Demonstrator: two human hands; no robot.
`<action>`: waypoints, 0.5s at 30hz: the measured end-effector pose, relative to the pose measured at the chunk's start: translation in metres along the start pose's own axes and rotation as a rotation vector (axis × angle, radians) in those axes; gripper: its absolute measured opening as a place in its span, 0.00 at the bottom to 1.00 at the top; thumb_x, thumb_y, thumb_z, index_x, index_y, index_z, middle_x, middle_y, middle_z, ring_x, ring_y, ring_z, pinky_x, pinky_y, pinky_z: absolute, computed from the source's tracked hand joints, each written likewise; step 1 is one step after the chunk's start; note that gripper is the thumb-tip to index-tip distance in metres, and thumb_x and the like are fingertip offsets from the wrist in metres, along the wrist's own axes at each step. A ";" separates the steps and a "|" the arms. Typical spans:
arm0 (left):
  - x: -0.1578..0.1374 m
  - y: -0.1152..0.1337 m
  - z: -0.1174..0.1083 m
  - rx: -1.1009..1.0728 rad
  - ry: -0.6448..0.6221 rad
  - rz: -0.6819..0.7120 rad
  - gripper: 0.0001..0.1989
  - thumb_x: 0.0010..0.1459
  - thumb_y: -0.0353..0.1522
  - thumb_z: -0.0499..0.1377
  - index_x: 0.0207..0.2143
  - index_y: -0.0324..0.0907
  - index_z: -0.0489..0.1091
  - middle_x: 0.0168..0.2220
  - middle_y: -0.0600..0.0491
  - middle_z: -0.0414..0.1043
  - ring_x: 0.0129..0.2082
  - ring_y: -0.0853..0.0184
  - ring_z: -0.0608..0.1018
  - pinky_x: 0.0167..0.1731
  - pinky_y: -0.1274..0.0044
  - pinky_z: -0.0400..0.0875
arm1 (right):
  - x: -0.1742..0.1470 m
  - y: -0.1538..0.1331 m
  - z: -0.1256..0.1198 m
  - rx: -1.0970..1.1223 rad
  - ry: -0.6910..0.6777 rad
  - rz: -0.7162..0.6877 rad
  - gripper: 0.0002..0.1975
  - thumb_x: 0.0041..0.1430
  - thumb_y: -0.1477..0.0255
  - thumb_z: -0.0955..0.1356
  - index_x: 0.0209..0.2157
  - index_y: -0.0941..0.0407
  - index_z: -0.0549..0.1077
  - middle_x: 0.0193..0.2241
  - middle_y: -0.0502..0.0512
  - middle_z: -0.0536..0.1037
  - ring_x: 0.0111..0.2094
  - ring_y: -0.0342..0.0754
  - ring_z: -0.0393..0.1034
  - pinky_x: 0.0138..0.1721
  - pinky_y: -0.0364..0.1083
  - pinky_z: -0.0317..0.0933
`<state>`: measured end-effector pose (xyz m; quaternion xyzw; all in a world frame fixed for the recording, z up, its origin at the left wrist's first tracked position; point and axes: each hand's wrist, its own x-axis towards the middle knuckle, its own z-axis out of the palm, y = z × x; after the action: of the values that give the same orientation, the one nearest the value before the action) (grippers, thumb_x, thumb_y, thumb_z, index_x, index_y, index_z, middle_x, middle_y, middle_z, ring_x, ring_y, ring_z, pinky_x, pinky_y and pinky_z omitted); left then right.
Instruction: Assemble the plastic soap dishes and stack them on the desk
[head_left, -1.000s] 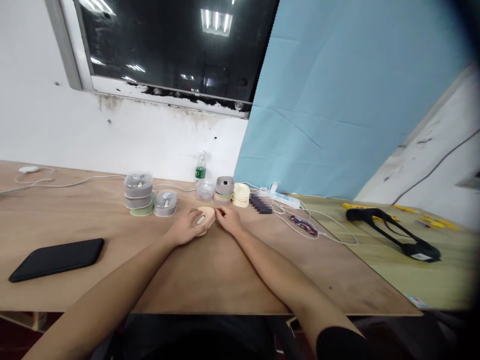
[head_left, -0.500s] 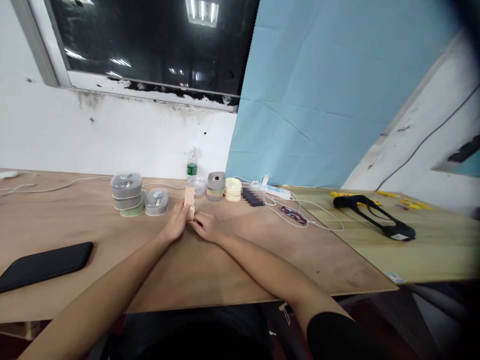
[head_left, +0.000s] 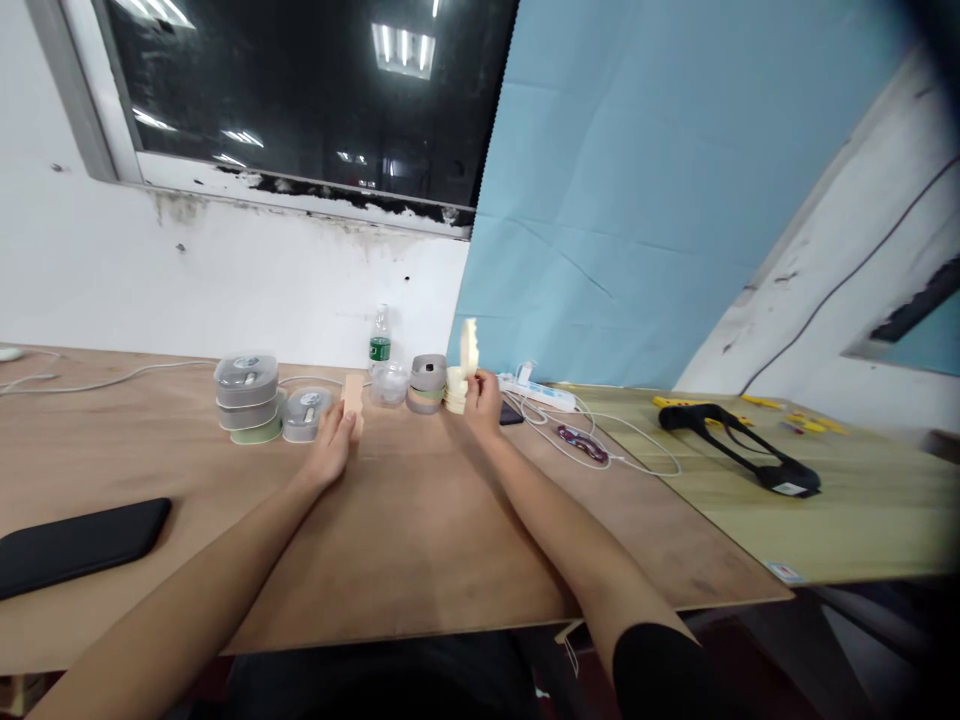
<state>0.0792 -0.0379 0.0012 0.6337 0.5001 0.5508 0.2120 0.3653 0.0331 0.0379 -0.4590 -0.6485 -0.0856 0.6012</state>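
Observation:
My left hand is closed on a peach-coloured shallow plastic container part, held on edge just above the table. My right hand grips a cream plastic piece with a notched edge, tilted upright. Beneath it, partly hidden by the fingers, is a stack of cream pieces. Left of that stands a stack of grey and coloured round parts, with clear plastic pieces beside it. Nearest my left hand is a grey lidded box; further left, several such boxes are piled up.
A bottle with a green label stands by the wall. A power strip, white cables and a dark phone lie to the right. A black case lies front left; a black strap-like device rests on the right-hand table.
My right hand has left the peach part, moved right to the cream stack and lifted a cream piece. My left hand has shifted slightly left, still holding the peach part.

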 end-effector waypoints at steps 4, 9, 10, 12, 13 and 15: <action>-0.005 0.000 0.006 0.078 -0.057 0.034 0.27 0.63 0.47 0.42 0.56 0.40 0.61 0.57 0.44 0.59 0.62 0.60 0.58 0.63 0.65 0.46 | 0.021 0.039 -0.010 -0.118 -0.101 -0.040 0.13 0.63 0.67 0.56 0.39 0.56 0.68 0.37 0.59 0.71 0.42 0.52 0.63 0.46 0.50 0.57; -0.005 -0.004 0.007 0.099 -0.090 0.014 0.30 0.62 0.48 0.44 0.60 0.39 0.56 0.61 0.42 0.55 0.63 0.59 0.56 0.63 0.64 0.47 | 0.023 0.052 -0.007 -0.063 -0.072 0.075 0.11 0.63 0.67 0.57 0.37 0.56 0.67 0.31 0.56 0.73 0.36 0.50 0.67 0.43 0.49 0.60; -0.005 -0.004 0.007 0.096 -0.089 0.012 0.30 0.62 0.48 0.44 0.60 0.39 0.55 0.60 0.42 0.55 0.63 0.59 0.56 0.63 0.63 0.47 | 0.023 0.051 -0.005 -0.007 -0.044 0.148 0.11 0.64 0.66 0.57 0.36 0.56 0.66 0.28 0.54 0.73 0.33 0.48 0.68 0.41 0.48 0.61; -0.005 -0.005 0.007 0.091 -0.084 0.012 0.30 0.62 0.48 0.44 0.60 0.39 0.56 0.60 0.42 0.56 0.63 0.58 0.57 0.63 0.64 0.47 | 0.021 0.046 0.002 0.141 0.013 0.312 0.12 0.64 0.62 0.57 0.37 0.55 0.64 0.23 0.49 0.71 0.27 0.46 0.69 0.36 0.46 0.63; -0.005 -0.005 0.007 0.089 -0.082 0.010 0.30 0.62 0.48 0.44 0.60 0.39 0.56 0.60 0.42 0.56 0.63 0.58 0.57 0.63 0.64 0.47 | 0.021 0.043 0.006 0.219 0.036 0.384 0.13 0.63 0.60 0.58 0.37 0.55 0.63 0.22 0.47 0.71 0.25 0.45 0.69 0.33 0.44 0.64; -0.005 -0.004 0.007 0.087 -0.078 0.007 0.29 0.62 0.47 0.45 0.60 0.40 0.56 0.60 0.43 0.56 0.63 0.58 0.57 0.63 0.63 0.47 | 0.019 0.038 0.012 0.341 0.058 0.474 0.15 0.60 0.57 0.61 0.37 0.55 0.63 0.22 0.46 0.71 0.23 0.43 0.69 0.29 0.42 0.64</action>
<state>0.0843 -0.0388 -0.0071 0.6652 0.5128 0.5040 0.2016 0.3860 0.0721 0.0345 -0.4875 -0.5107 0.1542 0.6912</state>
